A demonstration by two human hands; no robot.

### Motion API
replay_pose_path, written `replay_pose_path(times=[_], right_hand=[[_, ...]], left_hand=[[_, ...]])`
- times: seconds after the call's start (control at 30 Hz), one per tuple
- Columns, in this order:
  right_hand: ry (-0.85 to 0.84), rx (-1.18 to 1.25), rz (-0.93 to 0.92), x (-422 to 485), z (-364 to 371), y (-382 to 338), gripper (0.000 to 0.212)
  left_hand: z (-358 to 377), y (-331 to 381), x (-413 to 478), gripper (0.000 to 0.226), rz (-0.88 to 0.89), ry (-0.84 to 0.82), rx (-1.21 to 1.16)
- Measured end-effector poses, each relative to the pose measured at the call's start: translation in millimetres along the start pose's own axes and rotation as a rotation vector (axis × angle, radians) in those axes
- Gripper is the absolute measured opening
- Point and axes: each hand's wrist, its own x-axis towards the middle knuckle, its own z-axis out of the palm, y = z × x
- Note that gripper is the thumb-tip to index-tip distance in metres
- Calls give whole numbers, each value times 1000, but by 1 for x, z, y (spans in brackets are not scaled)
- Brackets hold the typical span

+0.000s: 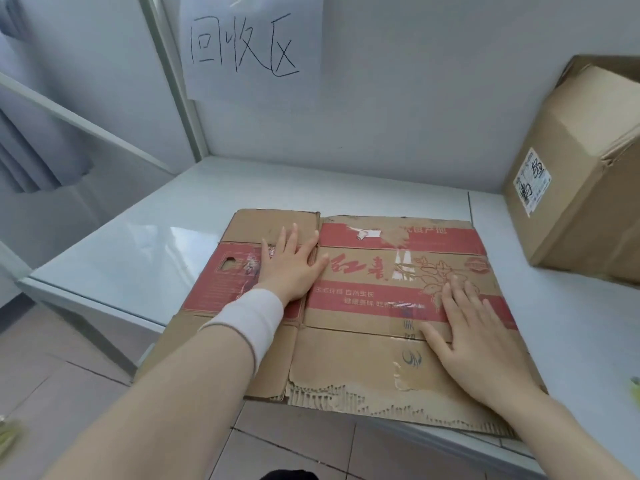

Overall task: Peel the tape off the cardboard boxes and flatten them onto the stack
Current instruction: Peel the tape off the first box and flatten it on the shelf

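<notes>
A flattened cardboard box [363, 344] with red printed bands lies on the white table [145, 244], its torn near edge hanging over the table's front. My left hand [292, 265] rests palm down on its left part, fingers spread. My right hand [474, 327] presses flat on its right part, also with fingers apart. A scrap of white tape [367, 233] clings near the far edge of the cardboard. A closed brown cardboard box [581, 168] with a white shipping label stands upright at the right, apart from both hands.
A white sheet with handwritten characters [246, 46] hangs on the wall behind the table. A metal frame post [173, 77] stands at the back left corner. Tiled floor [69, 368] lies below the table's front edge.
</notes>
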Motion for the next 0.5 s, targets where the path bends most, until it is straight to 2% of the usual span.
replay_pose_path(times=[0.1,0.27,0.4,0.5], right_hand=[[-12,-27,-20,-16,2,-1,91],[9,4,6,-18,-1,-5,82],[11,5,25,-22,-1,-5,87],[18,4,81,-33,-2,-5,82]], left_hand=[[0,-2,12,61,-8,14,-1],[-5,-2,9,61,20,8,-11],[-6,-17,-8,63,25,19,4],[-6,-33,-16,66,-13,33,13]])
